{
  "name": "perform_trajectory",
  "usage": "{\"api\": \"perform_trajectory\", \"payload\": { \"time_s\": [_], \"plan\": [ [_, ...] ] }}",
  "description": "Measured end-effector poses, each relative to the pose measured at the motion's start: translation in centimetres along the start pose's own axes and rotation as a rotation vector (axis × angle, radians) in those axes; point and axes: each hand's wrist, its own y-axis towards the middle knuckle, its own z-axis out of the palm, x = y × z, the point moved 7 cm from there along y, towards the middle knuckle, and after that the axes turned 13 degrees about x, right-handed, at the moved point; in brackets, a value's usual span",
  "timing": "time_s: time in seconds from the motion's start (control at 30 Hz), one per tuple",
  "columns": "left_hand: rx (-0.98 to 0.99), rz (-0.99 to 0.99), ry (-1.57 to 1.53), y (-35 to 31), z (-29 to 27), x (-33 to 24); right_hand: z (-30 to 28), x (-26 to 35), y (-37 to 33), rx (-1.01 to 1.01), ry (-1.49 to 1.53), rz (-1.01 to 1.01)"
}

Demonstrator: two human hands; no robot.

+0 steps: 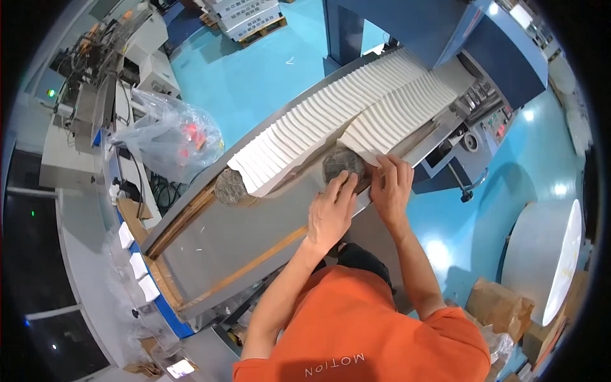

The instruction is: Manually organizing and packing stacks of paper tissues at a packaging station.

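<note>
Two slanting rows of white folded sheets lie overlapped on a long grey feed table (235, 245): a left row (312, 114) and a right row (407, 108). A round, grey, tape-wrapped block (340, 164) stands against the near end of the right row. My left hand (332, 210) has its fingers bent over the near edge of this block; its thumb is hidden. Just to the right, my right hand (391, 188) is closed at the row's near corner, its fingertips touching the sheet edge. Another round grey block (230, 186) rests against the left row's near end.
Beyond the table's far right end stands a blue machine (407, 28), with a control panel and a handwheel (470, 141). A clear plastic bag (168, 130) with red bits hangs on the left. A large white roll (544, 261) and brown paper packages (499, 305) are at the right.
</note>
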Motion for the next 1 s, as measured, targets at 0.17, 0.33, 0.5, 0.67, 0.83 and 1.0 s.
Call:
{"api": "perform_trajectory", "payload": {
  "time_s": [0.17,0.33,0.5,0.67,0.83,1.0],
  "plan": [
    [-0.092,0.005,0.058,-1.9,-0.9,1.0,0.4,-0.1,-0.4,0.036,0.016,0.009],
    [-0.077,0.029,0.085,-2.8,-1.2,1.5,0.0,1.6,0.4,0.081,-0.116,0.074],
    [-0.081,0.088,-0.17,-1.0,-2.4,2.1,-1.5,3.9,1.2,0.064,0.223,0.12],
    [-0.056,-0.189,-1.316,-3.4,-5.2,4.6,-2.2,7.1,1.0,0.364,1.291,0.562],
    [0.225,-0.258,-1.653,-6.6,-7.9,4.8,-0.5,9.4,-0.8,0.558,1.252,0.625],
    [0.285,-0.338,-1.499,-8.6,-8.1,6.0,0.0,10.7,-1.8,0.582,1.197,0.656]
  ]
}}
